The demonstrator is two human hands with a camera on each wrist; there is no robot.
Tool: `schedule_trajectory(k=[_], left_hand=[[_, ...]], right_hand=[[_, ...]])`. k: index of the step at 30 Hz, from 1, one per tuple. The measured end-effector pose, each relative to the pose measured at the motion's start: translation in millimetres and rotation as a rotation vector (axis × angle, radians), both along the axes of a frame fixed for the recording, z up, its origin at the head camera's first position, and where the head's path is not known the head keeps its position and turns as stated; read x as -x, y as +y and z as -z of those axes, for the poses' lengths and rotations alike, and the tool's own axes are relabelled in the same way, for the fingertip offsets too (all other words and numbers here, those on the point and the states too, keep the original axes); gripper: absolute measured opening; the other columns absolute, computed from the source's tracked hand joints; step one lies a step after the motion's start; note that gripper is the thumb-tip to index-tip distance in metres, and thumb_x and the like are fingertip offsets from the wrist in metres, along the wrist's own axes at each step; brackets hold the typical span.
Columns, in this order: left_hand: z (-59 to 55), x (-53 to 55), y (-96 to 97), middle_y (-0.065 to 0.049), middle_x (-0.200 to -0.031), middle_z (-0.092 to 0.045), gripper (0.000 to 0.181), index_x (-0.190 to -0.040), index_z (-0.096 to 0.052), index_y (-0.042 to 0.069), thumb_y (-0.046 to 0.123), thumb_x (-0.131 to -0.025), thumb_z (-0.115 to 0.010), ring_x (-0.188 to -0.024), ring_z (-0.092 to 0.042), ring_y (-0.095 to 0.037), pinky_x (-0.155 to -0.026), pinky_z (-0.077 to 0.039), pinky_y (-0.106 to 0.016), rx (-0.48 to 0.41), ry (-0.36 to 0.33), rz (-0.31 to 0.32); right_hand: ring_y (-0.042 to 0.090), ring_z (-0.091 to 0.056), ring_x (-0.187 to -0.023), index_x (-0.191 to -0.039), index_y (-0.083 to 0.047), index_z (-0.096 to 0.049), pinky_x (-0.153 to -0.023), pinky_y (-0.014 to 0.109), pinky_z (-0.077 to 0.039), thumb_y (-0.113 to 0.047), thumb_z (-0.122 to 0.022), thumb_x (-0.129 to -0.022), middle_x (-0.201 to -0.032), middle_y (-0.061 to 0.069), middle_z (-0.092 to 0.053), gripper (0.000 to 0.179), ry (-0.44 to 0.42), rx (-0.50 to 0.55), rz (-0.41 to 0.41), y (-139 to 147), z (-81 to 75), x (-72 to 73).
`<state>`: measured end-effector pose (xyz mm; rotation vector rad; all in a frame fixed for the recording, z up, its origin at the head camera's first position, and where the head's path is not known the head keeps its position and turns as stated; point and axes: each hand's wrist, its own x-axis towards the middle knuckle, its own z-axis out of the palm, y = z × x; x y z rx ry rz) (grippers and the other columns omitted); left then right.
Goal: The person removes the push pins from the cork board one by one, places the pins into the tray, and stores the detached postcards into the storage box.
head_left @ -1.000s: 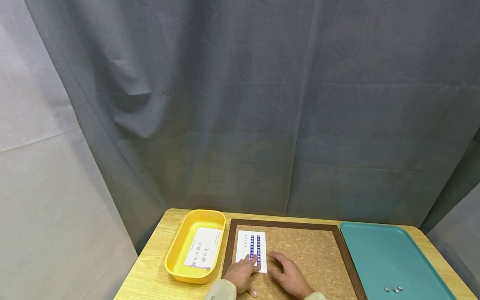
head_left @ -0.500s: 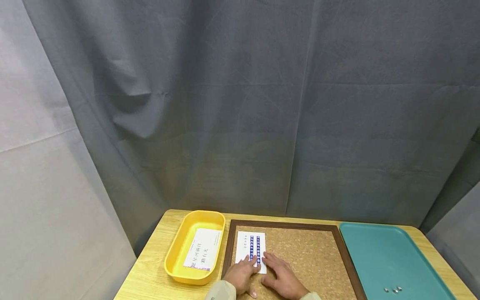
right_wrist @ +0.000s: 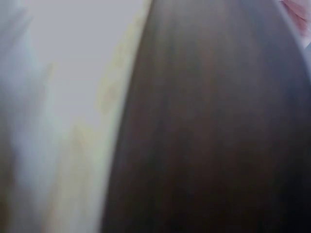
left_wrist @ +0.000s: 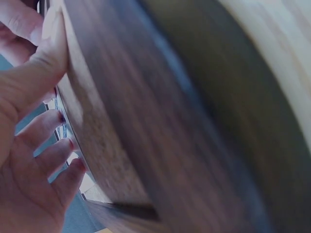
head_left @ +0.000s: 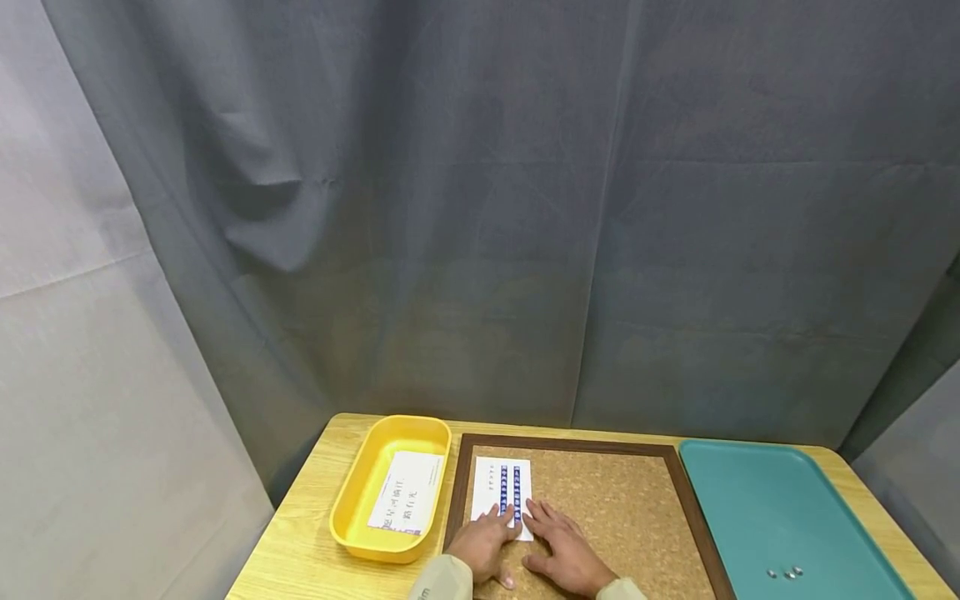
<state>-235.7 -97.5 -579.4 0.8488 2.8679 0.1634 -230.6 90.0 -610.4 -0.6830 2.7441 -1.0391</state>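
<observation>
A white card [head_left: 482,493] with two blue printed bands lies on a framed corkboard [head_left: 615,508], near its left side. My left hand [head_left: 480,543] rests on the card's lower part with fingers extended. Just right of it, my right hand [head_left: 564,550] lies on the cork, its fingertips at the card's right edge. In the left wrist view, the left hand [left_wrist: 29,170] has its fingers spread over the card beyond the dark wooden frame [left_wrist: 146,111]. The blurred right wrist view is filled mostly by dark frame wood [right_wrist: 204,126]; the right hand's grip is hidden there.
A yellow tray [head_left: 352,508] holding a white card with handwritten characters [head_left: 408,492] stands left of the board. To the right is a teal tray [head_left: 772,500] with several small shiny metal pieces [head_left: 790,573]. Everything sits on a wooden table [head_left: 292,542] before a grey curtain [head_left: 465,250].
My right hand has moved left from the bare cork to the card's right edge, closer to the left hand. The left hand has stayed on the card.
</observation>
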Motion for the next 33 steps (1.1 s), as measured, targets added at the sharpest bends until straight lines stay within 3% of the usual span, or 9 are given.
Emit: schedule_trajectory(k=[18, 24, 29, 31, 33], left_hand=[[0.3, 7.2, 1.8, -0.002, -0.148, -0.044, 0.087, -0.137, -0.056, 0.024, 0.046, -0.056, -0.081, -0.135, -0.042, -0.026, -0.1, -0.045, -0.039, -0.021, 0.013, 0.012], [-3.9, 12.1, -0.4, 0.0, -0.139, -0.055, 0.067, -0.122, -0.068, 0.023, 0.04, -0.06, -0.086, -0.127, -0.052, -0.024, -0.097, -0.047, -0.04, -0.124, -0.033, -0.032], [-6.4, 21.5, -3.3, 0.005, -0.112, -0.068, 0.045, -0.103, -0.073, 0.018, 0.034, -0.063, -0.088, -0.105, -0.063, -0.016, -0.086, -0.051, -0.035, -0.24, -0.044, -0.093], [-4.3, 25.2, -4.3, 0.002, -0.11, -0.068, 0.047, -0.106, -0.072, 0.015, 0.032, -0.065, -0.088, -0.104, -0.062, -0.018, -0.088, -0.051, -0.035, -0.277, -0.044, -0.12], [-2.6, 28.6, -5.1, -0.005, -0.119, -0.065, 0.053, -0.112, -0.07, 0.011, 0.03, -0.066, -0.087, -0.112, -0.059, -0.024, -0.094, -0.048, -0.038, -0.312, -0.054, -0.15]], right_hand=[[0.048, -0.026, -0.138, -0.134, 0.006, -0.052, -0.107, 0.067, -0.018, -0.036, -0.068, -0.084, -0.15, 0.02, -0.037, 0.067, 0.05, 0.007, -0.005, 4, -1.6, 2.1], [0.048, -0.028, -0.137, -0.133, 0.006, -0.053, -0.106, 0.067, -0.021, -0.035, -0.068, -0.083, -0.149, 0.021, -0.039, 0.067, 0.072, 0.002, -0.001, 3, 0.5, 1.0], [0.047, -0.029, -0.137, -0.133, 0.005, -0.054, -0.106, 0.066, -0.022, -0.036, -0.068, -0.083, -0.149, 0.02, -0.039, 0.067, 0.074, 0.001, -0.006, 1, 2.9, -0.6], [0.046, -0.028, -0.138, -0.134, 0.005, -0.053, -0.106, 0.066, -0.02, -0.037, -0.068, -0.083, -0.15, 0.019, -0.038, 0.067, 0.049, -0.001, -0.007, 1, 2.8, -1.1], [0.046, -0.027, -0.138, -0.135, 0.004, -0.052, -0.107, 0.066, -0.019, -0.038, -0.068, -0.083, -0.15, 0.018, -0.037, 0.068, 0.026, -0.006, -0.001, 1, 2.3, -1.2]])
